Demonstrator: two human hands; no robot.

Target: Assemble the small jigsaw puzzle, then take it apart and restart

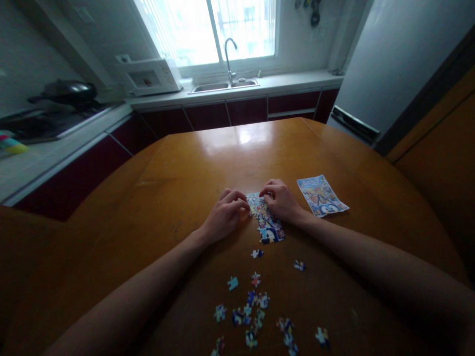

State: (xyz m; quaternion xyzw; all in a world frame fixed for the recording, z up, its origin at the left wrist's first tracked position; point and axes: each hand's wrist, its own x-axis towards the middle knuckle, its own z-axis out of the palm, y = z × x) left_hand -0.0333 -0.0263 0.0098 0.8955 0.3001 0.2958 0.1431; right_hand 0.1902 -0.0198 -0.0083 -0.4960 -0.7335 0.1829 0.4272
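Observation:
A partly assembled colourful jigsaw (267, 221) lies on the wooden table (193, 168). My left hand (224, 213) rests at the jigsaw's left edge with its fingers curled, pinching at a spot I cannot make out. On the jigsaw's upper right corner sits my right hand (281, 200), fingers bent and pressing down. Several loose puzzle pieces (256, 309) are scattered on the table nearer to me. A printed picture card (321, 195) lies just right of my right hand.
Behind the table runs a kitchen counter with a sink and tap (227, 81), a white microwave (148, 76) and a black pan on a stove (70, 93). A grey fridge (386, 64) stands at the right. A wooden panel (445, 143) is at the far right.

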